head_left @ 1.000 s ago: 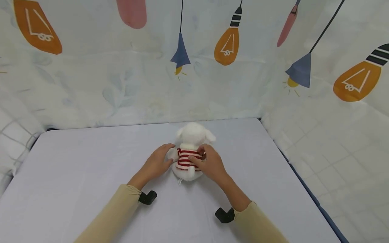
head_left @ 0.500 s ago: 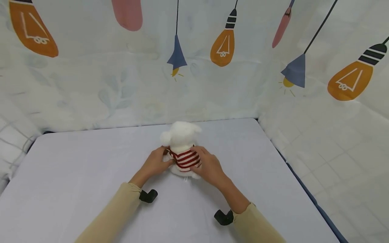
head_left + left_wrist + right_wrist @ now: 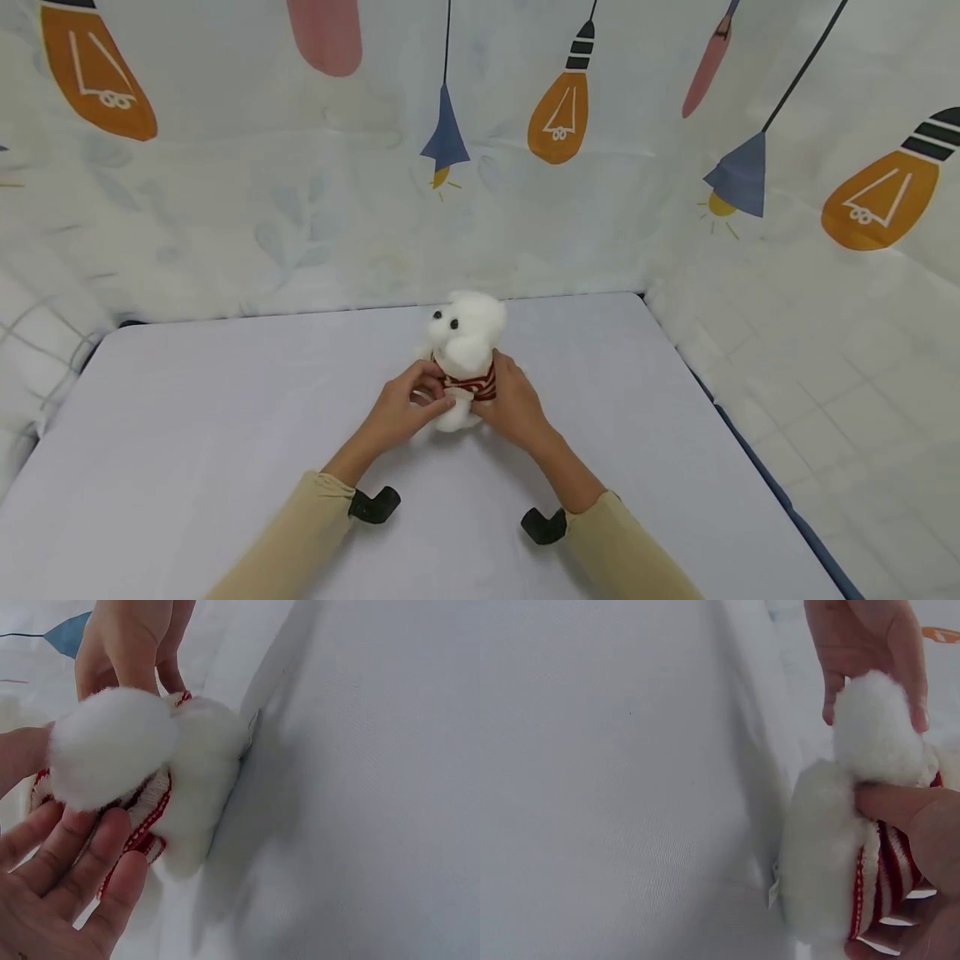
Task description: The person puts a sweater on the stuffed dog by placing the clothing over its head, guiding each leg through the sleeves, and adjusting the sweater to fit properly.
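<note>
A white fluffy stuffed animal (image 3: pixel 478 318) in a red-and-white striped knit sweater (image 3: pixel 485 385) sits upright on the table. In the head view its dark eyes are turned to the left and toward me. My left hand (image 3: pixel 399 410) is at its left side. Both wrist views show a rounded white limb (image 3: pixel 116 746) between that hand's thumb and fingers. On the other side, my right hand (image 3: pixel 519 408) grips the body, its thumb in front and its fingers (image 3: pixel 922 930) round the sweater. A small white tag (image 3: pixel 773 889) hangs at the toy's base.
A white cloth covers the table (image 3: pixel 225 400). Behind it and to the right hang pale sheets (image 3: pixel 360 208) printed with bulbs and lamps. A white wire grid (image 3: pixel 37 350) stands at the left edge. Black angled pieces (image 3: pixel 377 506) stick out from both sleeves.
The stuffed animal has been turned from back-facing to front-left, showing its eyes. My hands have shifted round its body with the turn, the left now at a limb.
</note>
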A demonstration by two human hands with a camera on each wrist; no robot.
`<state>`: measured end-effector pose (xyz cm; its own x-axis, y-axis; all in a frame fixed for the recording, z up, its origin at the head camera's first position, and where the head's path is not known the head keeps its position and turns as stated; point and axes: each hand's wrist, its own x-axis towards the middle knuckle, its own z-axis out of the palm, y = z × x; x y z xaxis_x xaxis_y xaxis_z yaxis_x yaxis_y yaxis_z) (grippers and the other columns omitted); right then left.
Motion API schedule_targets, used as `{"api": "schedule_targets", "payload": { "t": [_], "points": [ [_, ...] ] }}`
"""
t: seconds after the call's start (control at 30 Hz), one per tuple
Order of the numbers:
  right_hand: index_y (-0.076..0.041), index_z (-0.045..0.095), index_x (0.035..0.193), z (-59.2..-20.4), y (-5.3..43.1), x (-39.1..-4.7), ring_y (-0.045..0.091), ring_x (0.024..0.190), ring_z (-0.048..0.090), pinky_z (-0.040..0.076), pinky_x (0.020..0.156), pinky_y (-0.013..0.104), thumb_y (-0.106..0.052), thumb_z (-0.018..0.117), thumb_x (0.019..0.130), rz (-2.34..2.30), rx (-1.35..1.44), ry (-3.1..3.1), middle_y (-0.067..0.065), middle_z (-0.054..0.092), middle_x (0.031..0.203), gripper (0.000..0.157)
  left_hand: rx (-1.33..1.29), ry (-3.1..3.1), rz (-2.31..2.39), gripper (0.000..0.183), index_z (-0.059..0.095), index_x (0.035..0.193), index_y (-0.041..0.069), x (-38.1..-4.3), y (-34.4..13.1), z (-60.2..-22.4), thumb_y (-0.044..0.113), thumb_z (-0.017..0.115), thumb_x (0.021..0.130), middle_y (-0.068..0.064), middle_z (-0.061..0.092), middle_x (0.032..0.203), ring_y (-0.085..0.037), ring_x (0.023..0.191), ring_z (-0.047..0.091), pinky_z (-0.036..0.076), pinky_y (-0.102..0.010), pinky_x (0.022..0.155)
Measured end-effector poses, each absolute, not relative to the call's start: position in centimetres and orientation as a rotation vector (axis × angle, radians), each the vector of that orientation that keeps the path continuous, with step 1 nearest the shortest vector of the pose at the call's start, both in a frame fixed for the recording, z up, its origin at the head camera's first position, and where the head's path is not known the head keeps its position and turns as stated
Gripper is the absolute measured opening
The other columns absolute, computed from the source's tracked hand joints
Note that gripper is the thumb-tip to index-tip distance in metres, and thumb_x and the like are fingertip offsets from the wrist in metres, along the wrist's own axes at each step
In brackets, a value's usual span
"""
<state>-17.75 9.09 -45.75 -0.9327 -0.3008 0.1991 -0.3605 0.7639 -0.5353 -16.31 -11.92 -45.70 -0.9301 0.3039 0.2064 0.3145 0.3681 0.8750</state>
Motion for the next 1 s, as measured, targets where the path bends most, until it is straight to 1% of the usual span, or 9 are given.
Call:
{"api": "schedule_targets", "payload": {
  "t": [0.17, 0.23, 0.3, 0.37, 0.43, 0.57, 0.7, 0.83, 1.0],
  "points": [
    [-0.005, 0.030, 0.147, -46.4, 9.1, -19.3, 0.028, 0.123, 0.054, 0.046, 0.101, 0.045, -0.029, 0.079, 0.080, 1.043, 0.496, -2.862, 0.015, 0.052, 0.135, 0.086, -0.655, -2.591, -1.701, 0.040, 0.056, 0.125, 0.020, -16.2, -12.5, -45.7, 0.030, 0.070, 0.089, 0.001, 0.065, 0.099, -0.011, 0.091, 0.062, 0.053, -0.028, 0.079],
    [-0.007, 0.034, 0.145, -46.6, 9.2, -20.0, 0.026, 0.122, 0.055, 0.047, 0.100, 0.044, -0.026, 0.077, 0.081, 1.103, 0.485, -2.858, 0.013, 0.054, 0.134, 0.079, -0.664, -2.608, -1.697, 0.043, 0.055, 0.130, 0.022, -16.2, -13.1, -45.7, 0.031, 0.068, 0.090, 0.002, 0.066, 0.104, -0.011, 0.095, 0.062, 0.053, -0.028, 0.080],
    [-0.007, 0.038, 0.141, -46.7, 9.1, -20.6, 0.025, 0.120, 0.057, 0.048, 0.099, 0.043, -0.021, 0.074, 0.083, 1.155, 0.463, -2.841, 0.012, 0.057, 0.131, 0.070, -0.642, -2.600, -1.690, 0.044, 0.054, 0.133, 0.020, -16.2, -13.7, -45.8, 0.030, 0.066, 0.092, 0.001, 0.067, 0.107, -0.011, 0.098, 0.063, 0.052, -0.028, 0.080],
    [-0.007, 0.043, 0.135, -46.9, 8.9, -21.3, 0.025, 0.117, 0.059, 0.048, 0.098, 0.043, -0.016, 0.072, 0.083, 1.189, 0.430, -2.804, 0.011, 0.059, 0.126, 0.061, -0.569, -2.578, -1.680, 0.039, 0.055, 0.131, 0.017, -16.3, -14.5, -45.8, 0.027, 0.063, 0.094, -0.001, 0.069, 0.105, -0.011, 0.096, 0.064, 0.052, -0.026, 0.079],
    [-0.007, 0.046, 0.131, -46.9, 8.6, -21.8, 0.025, 0.116, 0.059, 0.048, 0.097, 0.043, -0.014, 0.073, 0.082, 1.191, 0.395, -2.751, 0.010, 0.060, 0.122, 0.056, -0.483, -2.552, -1.664, 0.032, 0.057, 0.127, 0.014, -16.4, -15.3, -45.9, 0.023, 0.060, 0.096, -0.002, 0.070, 0.101, -0.011, 0.093, 0.066, 0.052, -0.024, 0.076],
    [-0.007, 0.047, 0.127, -46.9, 7.8, -23.1, 0.026, 0.115, 0.055, 0.046, 0.098, 0.046, -0.012, 0.078, 0.076, 1.099, 0.301, -2.633, 0.009, 0.056, 0.122, 0.060, -0.384, -2.557, -1.642, 0.024, 0.060, 0.120, 0.011, -16.4, -16.2, -46.1, 0.017, 0.057, 0.097, -0.005, 0.070, 0.096, -0.012, 0.087, 0.067, 0.052, -0.022, 0.072],
    [-0.007, 0.047, 0.127, -46.9, 7.1, -24.5, 0.030, 0.119, 0.052, 0.043, 0.100, 0.050, -0.014, 0.080, 0.074, 0.957, 0.283, -2.595, 0.011, 0.052, 0.130, 0.063, -0.379, -2.583, -1.636, 0.023, 0.061, 0.118, 0.008, -16.4, -15.9, -46.4, 0.015, 0.057, 0.097, -0.006, 0.070, 0.094, -0.012, 0.085, 0.066, 0.051, -0.022, 0.071],
    [-0.009, 0.046, 0.130, -47.0, 6.8, -24.9, 0.028, 0.127, 0.050, 0.040, 0.104, 0.051, -0.019, 0.081, 0.076, 0.749, 0.355, -2.740, 0.011, 0.053, 0.134, 0.066, -0.397, -2.614, -1.636, 0.022, 0.062, 0.117, 0.007, -16.2, -15.5, -46.4, 0.015, 0.057, 0.097, -0.002, 0.070, 0.094, -0.010, 0.085, 0.065, 0.051, -0.023, 0.072],
    [-0.011, 0.042, 0.133, -46.6, 7.2, -24.4, 0.026, 0.123, 0.053, 0.042, 0.102, 0.048, -0.025, 0.081, 0.077, 0.690, 0.500, -2.810, 0.010, 0.055, 0.129, 0.070, -0.398, -2.639, -1.636, 0.020, 0.063, 0.115, 0.008, -16.1, -15.4, -46.3, 0.016, 0.057, 0.097, -0.001, 0.070, 0.094, -0.010, 0.086, 0.064, 0.051, -0.023, 0.073]
  ]
}}
